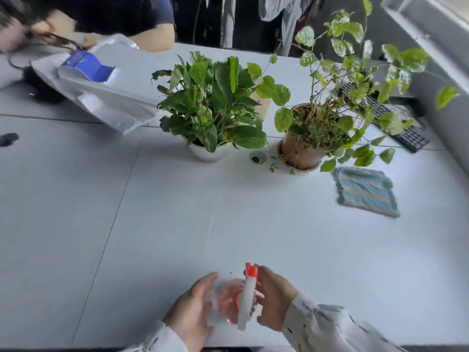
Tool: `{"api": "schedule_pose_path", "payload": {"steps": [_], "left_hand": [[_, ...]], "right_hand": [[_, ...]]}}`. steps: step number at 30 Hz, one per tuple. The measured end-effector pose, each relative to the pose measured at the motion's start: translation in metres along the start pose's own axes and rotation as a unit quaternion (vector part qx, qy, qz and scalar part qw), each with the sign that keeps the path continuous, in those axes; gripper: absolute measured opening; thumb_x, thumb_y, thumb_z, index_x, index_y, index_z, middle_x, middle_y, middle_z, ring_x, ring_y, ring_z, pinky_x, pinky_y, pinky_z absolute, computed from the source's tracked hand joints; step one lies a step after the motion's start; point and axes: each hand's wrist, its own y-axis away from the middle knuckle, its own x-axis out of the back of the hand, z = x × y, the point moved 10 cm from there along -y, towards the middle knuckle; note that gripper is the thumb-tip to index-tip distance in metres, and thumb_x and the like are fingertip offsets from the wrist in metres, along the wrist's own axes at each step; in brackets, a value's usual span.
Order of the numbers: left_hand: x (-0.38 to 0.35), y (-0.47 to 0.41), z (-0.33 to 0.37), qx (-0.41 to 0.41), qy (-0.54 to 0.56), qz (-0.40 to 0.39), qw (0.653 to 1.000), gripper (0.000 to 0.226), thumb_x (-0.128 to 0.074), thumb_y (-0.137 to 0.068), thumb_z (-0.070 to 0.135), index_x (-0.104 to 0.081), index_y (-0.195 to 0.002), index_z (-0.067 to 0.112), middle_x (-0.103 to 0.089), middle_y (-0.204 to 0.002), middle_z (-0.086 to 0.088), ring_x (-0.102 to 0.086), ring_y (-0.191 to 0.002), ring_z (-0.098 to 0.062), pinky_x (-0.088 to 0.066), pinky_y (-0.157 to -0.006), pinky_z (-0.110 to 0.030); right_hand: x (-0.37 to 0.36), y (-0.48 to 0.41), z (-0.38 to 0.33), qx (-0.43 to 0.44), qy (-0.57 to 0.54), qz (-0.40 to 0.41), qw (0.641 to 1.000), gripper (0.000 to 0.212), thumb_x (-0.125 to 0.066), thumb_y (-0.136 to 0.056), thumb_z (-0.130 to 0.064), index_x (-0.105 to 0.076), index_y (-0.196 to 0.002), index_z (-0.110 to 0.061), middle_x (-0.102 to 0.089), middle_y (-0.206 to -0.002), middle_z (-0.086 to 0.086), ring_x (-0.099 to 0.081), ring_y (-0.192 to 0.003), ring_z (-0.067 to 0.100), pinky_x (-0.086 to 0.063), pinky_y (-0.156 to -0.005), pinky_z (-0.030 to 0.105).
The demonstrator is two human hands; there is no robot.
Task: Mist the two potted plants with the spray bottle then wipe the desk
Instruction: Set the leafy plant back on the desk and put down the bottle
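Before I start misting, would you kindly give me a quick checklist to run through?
1. Spray bottle gripped: ok, left hand and right hand both hold it.
2. Nozzle aimed at the plants: ok, orange tip faces them.
3. Water level: cannot tell.
4. White-pot plant and terracotta-pot plant upright: ok.
5. Striped cloth ready: ok, flat beside the terracotta-pot plant.
6. Keyboard clear of spray: not ok, right by the trailing leaves.

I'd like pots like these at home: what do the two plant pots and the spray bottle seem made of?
White pot: smooth, glossy, so glazed ceramic or plastic. Brown pot: reddish-brown with a slight sheen, terracotta or plastic. Spray bottle: see-through pinkish body, opaque white head, orange nozzle, likely plastic.
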Motion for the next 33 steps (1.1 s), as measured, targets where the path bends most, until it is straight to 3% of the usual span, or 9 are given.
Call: {"api": "schedule_pose_path", "payload": {"steps": [3,5,8,15,19,27,29,31,33], "left_hand": [[-0.01,-0.003,-0.011,-0.005,0.008,-0.029,1.0,0.028,-0.059,-0.078,0.044,-0.073,-0.087,0.02,-0.066,-0.091,-0.005,-0.054,-0.078,-0.022,-0.028,-0.062,-0.029],[-0.015,-0.007,-0.014,-0.016,0.017,-0.033,0.999,0.026,-0.058,-0.077,0.039,-0.073,-0.075,0.017,-0.066,-0.08,-0.009,-0.058,-0.069,-0.024,-0.033,-0.061,-0.027],[-0.014,-0.011,-0.008,-0.041,0.045,-0.004,0.998,0.024,-0.053,-0.082,0.025,-0.069,-0.071,0.012,-0.067,-0.075,-0.011,-0.059,-0.07,-0.027,-0.041,-0.064,-0.029],[0.002,-0.026,0.034,-0.044,0.038,0.032,0.998,0.04,-0.054,-0.074,0.02,-0.067,-0.111,0.007,-0.066,-0.093,-0.013,-0.067,-0.072,-0.029,-0.049,-0.065,-0.029],[0.024,-0.038,0.081,-0.065,0.05,0.072,0.994,0.043,-0.056,-0.07,0.015,-0.067,-0.111,0.009,-0.064,-0.092,-0.013,-0.063,-0.069,-0.028,-0.05,-0.061,-0.031],[0.048,-0.038,0.146,-0.128,0.068,0.107,0.984,0.035,-0.055,-0.071,0.011,-0.072,-0.1,0.018,-0.066,-0.103,-0.008,-0.059,-0.088,-0.031,-0.046,-0.081,-0.042],[0.064,-0.039,0.161,-0.156,0.074,0.121,0.977,0.044,-0.05,-0.07,0.021,-0.068,-0.11,0.018,-0.066,-0.113,-0.004,-0.059,-0.096,-0.031,-0.041,-0.083,-0.044],[0.082,-0.025,0.188,-0.244,0.087,0.183,0.948,0.038,-0.046,-0.074,0.023,-0.067,-0.106,0.023,-0.061,-0.128,-0.004,-0.056,-0.115,-0.029,-0.039,-0.09,-0.04],[0.076,0.022,0.227,-0.365,0.031,0.249,0.897,0.039,-0.044,-0.083,0.012,-0.064,-0.114,0.024,-0.057,-0.126,0.001,-0.051,-0.118,-0.017,-0.036,-0.094,-0.028]], "right_hand": [[-0.003,0.003,0.006,-0.04,-0.019,-0.024,0.999,0.032,-0.042,-0.097,-0.043,-0.061,-0.112,-0.021,-0.057,-0.11,0.003,-0.05,-0.09,0.027,-0.023,-0.107,0.057],[-0.002,0.005,0.004,-0.043,-0.032,-0.032,0.998,0.035,-0.041,-0.099,-0.041,-0.056,-0.116,-0.016,-0.056,-0.103,0.007,-0.05,-0.087,0.031,-0.024,-0.104,0.061],[-0.002,0.007,0.0,-0.046,-0.036,-0.019,0.998,0.039,-0.044,-0.098,-0.04,-0.059,-0.12,-0.013,-0.051,-0.126,0.006,-0.048,-0.102,0.033,-0.027,-0.105,0.066],[-0.042,0.003,-0.04,-0.007,-0.003,-0.044,0.999,0.041,-0.041,-0.099,-0.043,-0.062,-0.121,-0.016,-0.056,-0.094,0.0,-0.052,-0.087,0.024,-0.036,-0.102,0.055],[-0.087,0.001,-0.071,0.012,0.001,-0.079,0.997,0.044,-0.037,-0.1,-0.047,-0.057,-0.126,-0.018,-0.059,-0.096,-0.001,-0.056,-0.082,0.02,-0.042,-0.096,0.046],[-0.145,-0.009,-0.113,0.048,0.008,-0.129,0.99,0.05,-0.03,-0.101,-0.049,-0.051,-0.134,-0.017,-0.059,-0.101,0.002,-0.057,-0.081,0.017,-0.047,-0.073,0.038],[-0.141,-0.015,-0.12,0.057,0.0,-0.131,0.99,0.05,-0.033,-0.1,-0.05,-0.053,-0.134,-0.019,-0.053,-0.126,0.004,-0.055,-0.106,0.019,-0.045,-0.088,0.044],[-0.122,-0.023,-0.138,0.09,-0.027,-0.12,0.988,0.046,-0.038,-0.099,-0.049,-0.054,-0.133,-0.022,-0.039,-0.151,0.001,-0.032,-0.14,0.023,-0.039,-0.104,0.049],[-0.088,-0.029,-0.161,0.126,-0.086,-0.091,0.984,0.041,-0.043,-0.099,-0.042,-0.056,-0.132,-0.022,-0.04,-0.152,0.0,-0.027,-0.143,0.024,-0.036,-0.108,0.049]]}}
